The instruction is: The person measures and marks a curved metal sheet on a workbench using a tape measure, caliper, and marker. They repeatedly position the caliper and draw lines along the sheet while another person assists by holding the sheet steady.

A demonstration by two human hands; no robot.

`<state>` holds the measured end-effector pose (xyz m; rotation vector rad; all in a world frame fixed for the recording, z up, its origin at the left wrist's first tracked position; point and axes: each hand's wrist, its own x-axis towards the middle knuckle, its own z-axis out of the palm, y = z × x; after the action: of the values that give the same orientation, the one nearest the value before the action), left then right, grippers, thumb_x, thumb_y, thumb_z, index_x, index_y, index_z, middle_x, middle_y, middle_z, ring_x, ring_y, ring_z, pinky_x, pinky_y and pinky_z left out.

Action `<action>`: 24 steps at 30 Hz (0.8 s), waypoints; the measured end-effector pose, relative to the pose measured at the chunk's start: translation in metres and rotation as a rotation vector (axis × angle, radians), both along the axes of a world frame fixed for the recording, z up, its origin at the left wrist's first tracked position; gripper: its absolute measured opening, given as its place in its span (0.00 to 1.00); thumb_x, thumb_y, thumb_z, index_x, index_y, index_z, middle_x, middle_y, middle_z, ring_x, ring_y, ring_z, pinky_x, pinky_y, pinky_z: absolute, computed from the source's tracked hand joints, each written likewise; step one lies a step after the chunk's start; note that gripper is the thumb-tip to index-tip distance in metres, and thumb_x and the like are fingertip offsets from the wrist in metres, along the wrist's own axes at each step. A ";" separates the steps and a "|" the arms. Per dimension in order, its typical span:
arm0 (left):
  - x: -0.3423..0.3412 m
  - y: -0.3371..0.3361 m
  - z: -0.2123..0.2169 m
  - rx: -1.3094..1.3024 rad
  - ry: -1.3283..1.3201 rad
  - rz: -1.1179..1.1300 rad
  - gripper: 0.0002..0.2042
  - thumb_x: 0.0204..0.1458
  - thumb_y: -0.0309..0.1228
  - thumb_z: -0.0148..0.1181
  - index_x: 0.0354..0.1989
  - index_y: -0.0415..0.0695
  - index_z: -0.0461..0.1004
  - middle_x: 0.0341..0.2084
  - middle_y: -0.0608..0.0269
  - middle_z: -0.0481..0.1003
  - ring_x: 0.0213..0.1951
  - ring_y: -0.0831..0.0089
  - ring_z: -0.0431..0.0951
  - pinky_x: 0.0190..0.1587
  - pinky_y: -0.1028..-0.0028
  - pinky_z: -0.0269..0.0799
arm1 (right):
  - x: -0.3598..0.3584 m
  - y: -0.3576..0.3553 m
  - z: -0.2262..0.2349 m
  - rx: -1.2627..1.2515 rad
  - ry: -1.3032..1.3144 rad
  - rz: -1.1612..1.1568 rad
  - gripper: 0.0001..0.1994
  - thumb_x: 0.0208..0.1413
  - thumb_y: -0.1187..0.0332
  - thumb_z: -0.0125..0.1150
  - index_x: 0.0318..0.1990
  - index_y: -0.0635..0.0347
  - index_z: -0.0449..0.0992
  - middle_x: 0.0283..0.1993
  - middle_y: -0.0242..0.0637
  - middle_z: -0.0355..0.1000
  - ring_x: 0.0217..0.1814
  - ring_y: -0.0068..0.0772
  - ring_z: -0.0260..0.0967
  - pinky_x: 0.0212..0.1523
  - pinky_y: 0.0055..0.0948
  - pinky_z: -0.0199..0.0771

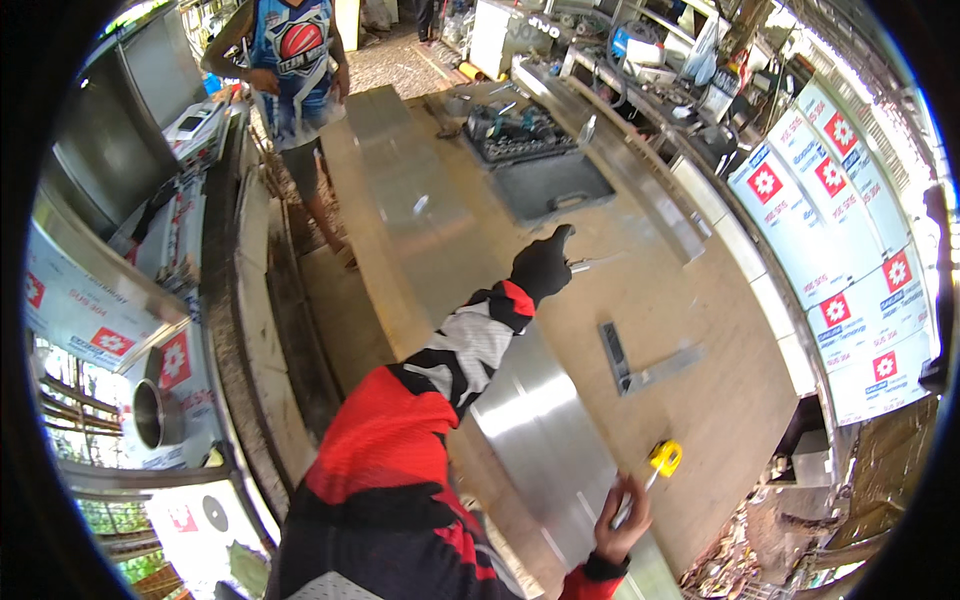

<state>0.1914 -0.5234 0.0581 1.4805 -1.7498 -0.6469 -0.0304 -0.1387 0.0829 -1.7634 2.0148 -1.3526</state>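
Note:
My left hand [541, 268], in a black glove, is stretched far over the workbench with its fingers curled closed. A thin pointed metal tool [592, 263] sticks out of it to the right; its exact kind is too small to tell. My bare right hand [622, 520] is low over the near end of a long shiny metal sheet [545, 415]. Its fingers are curled around something small and pale that I cannot make out. Just beyond them lies a yellow tape measure [666, 457], with a short whitish strip on its near side. A metal try square [640, 372] lies between my hands.
An open black tool case [540, 150] holding tools sits at the far side. Metal profiles [640, 180] run along the right edge. Film-covered sheets [840, 240] stand at right. Another person [295, 70] stands at far left. A steel pot [158, 412] is at left.

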 end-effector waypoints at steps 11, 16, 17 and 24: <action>0.190 0.238 0.102 0.433 0.536 -0.327 0.29 0.44 0.26 0.74 0.56 0.38 0.69 0.27 0.60 0.78 0.31 0.74 0.81 0.34 0.73 0.77 | 0.188 -0.076 0.050 -0.162 -0.149 0.593 0.18 0.45 0.77 0.72 0.44 0.61 0.72 0.51 0.47 0.78 0.51 0.51 0.74 0.51 0.39 0.75; 0.265 0.218 0.083 0.461 0.917 -0.129 0.26 0.53 0.24 0.68 0.59 0.35 0.65 0.32 0.60 0.78 0.34 0.73 0.81 0.36 0.75 0.78 | 0.277 -0.100 0.023 0.158 -0.667 0.639 0.15 0.55 0.79 0.67 0.46 0.62 0.66 0.49 0.47 0.78 0.40 0.25 0.77 0.38 0.24 0.76; 0.276 0.208 0.068 0.396 0.983 -0.020 0.26 0.54 0.25 0.67 0.59 0.36 0.64 0.35 0.60 0.78 0.35 0.73 0.81 0.37 0.75 0.78 | 0.294 -0.116 0.017 0.180 -0.632 0.633 0.15 0.56 0.80 0.66 0.46 0.61 0.66 0.48 0.45 0.78 0.41 0.23 0.76 0.38 0.21 0.75; 0.395 0.086 -0.053 0.397 1.550 0.121 0.11 0.63 0.29 0.55 0.52 0.42 0.74 0.40 0.62 0.78 0.42 0.75 0.78 0.46 0.68 0.76 | 0.477 -0.298 -0.052 0.068 -0.504 0.542 0.15 0.54 0.79 0.68 0.43 0.60 0.67 0.42 0.45 0.81 0.35 0.26 0.79 0.34 0.24 0.76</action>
<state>0.5869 -0.4373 0.0051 0.7498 -0.3201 -1.5433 0.4465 -0.4372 0.0308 -1.5664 1.1972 -1.3407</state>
